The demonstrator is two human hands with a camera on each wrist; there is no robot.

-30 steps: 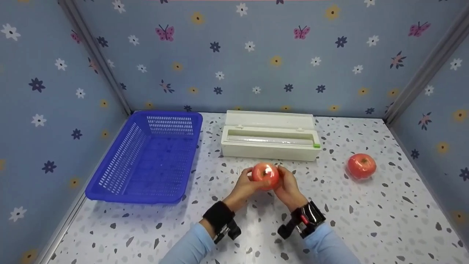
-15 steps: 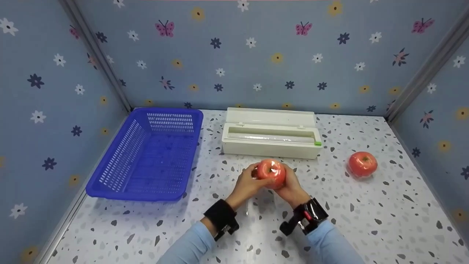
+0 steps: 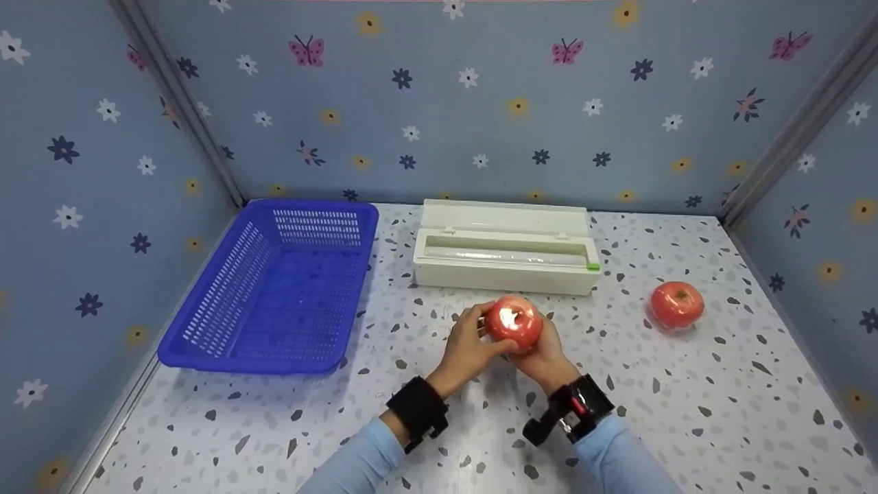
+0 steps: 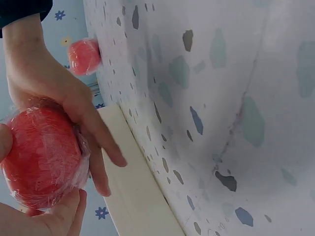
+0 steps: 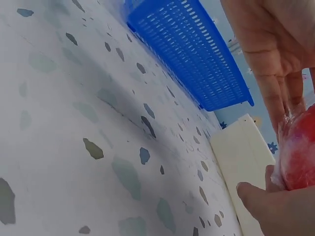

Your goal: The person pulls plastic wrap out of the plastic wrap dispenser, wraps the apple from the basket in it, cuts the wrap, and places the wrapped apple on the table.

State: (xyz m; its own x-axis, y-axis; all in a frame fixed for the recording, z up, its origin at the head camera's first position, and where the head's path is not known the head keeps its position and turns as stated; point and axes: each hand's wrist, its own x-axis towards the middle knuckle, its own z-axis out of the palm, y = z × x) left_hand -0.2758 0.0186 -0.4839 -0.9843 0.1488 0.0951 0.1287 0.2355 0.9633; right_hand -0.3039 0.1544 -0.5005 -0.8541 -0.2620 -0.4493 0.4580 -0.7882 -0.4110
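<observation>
A shiny red apple [image 3: 514, 324] is held between both hands over the table's middle. Clear wrap with wrinkled edges covers the apple [image 4: 42, 155] in the left wrist view. My left hand [image 3: 470, 351] grips its left side, thumb across the near face. From the right, my right hand [image 3: 551, 357] cups it from the side and below; its fingers [image 4: 101, 147] reach under the apple. Wrinkled wrap also shows on the apple [image 5: 301, 155] in the right wrist view.
A blue plastic basket [image 3: 353, 309] stands on the left. Behind the hands lies a white wrap box [image 3: 504, 278], lid up, with a roll of clear film [image 3: 507, 256] inside. Another red apple [image 3: 677, 304], wrapped too, sits on the speckled table [image 3: 713, 412] at right.
Both hands have shifted slightly right with the apple. The apple has been turned a little between them, and the left thumb stays over its near side.
</observation>
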